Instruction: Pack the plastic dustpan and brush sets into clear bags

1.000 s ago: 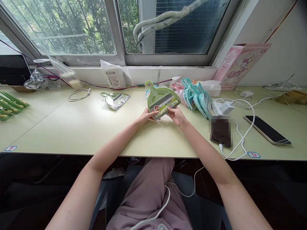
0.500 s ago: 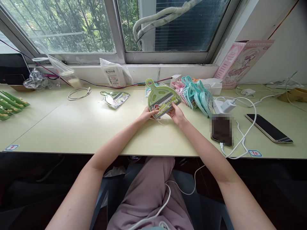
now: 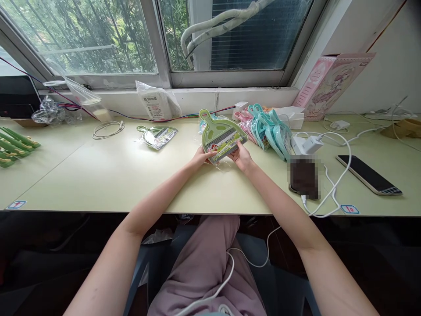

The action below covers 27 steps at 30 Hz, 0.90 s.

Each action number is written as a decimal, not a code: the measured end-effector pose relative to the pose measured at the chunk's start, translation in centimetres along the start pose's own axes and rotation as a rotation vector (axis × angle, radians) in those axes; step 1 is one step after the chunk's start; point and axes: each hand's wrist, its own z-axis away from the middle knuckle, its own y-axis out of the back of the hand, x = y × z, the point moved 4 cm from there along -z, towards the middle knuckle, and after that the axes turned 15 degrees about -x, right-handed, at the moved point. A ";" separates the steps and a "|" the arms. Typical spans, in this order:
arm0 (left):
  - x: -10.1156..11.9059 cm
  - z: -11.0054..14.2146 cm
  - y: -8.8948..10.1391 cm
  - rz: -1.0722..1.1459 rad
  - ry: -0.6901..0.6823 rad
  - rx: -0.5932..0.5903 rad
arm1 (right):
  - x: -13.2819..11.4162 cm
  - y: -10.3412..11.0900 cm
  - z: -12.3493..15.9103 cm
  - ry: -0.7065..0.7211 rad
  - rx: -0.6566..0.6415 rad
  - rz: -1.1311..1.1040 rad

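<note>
Between both hands is a green mini dustpan and brush set (image 3: 219,131) in clear wrap, tilted above the table with its handle up to the left. Grey bristles and a yellow-green label show on its front. My left hand (image 3: 200,159) grips its lower left edge, thumb in front. On the lower right edge, my right hand (image 3: 242,157) pinches it with the thumb over the label. Another wrapped green dustpan set (image 3: 158,137) lies on the table to the left. Behind my right hand are several wrapped turquoise sets (image 3: 271,131) and pink ones (image 3: 246,123).
Green stalk-like items (image 3: 15,147) lie at the far left, and a coiled cable (image 3: 108,129) sits near the back. White chargers (image 3: 309,145) with looping cords, a phone (image 3: 368,174) and a blurred-out device (image 3: 304,179) are on the right. A pink box (image 3: 332,87) leans by the window.
My right thumb has moved slightly up and onto the front of the label. The dustpan set and my left hand have stayed nearly still; the view has shifted a little.
</note>
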 end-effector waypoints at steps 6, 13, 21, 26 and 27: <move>0.2 0.3 -0.2 -0.007 0.007 -0.013 | 0.0 -0.2 0.1 0.005 -0.012 -0.005; 0.4 0.5 -0.4 -0.005 0.009 -0.005 | 0.0 -0.2 0.1 0.006 -0.019 0.002; 0.0 0.4 -0.3 0.002 0.006 0.004 | -0.1 -0.2 0.2 0.005 -0.007 0.000; -0.1 0.3 -0.3 0.015 0.003 0.006 | -0.2 -0.3 0.3 0.007 -0.012 -0.003; -0.1 0.2 -0.3 0.018 0.000 0.002 | -0.2 -0.2 0.3 0.006 -0.011 -0.002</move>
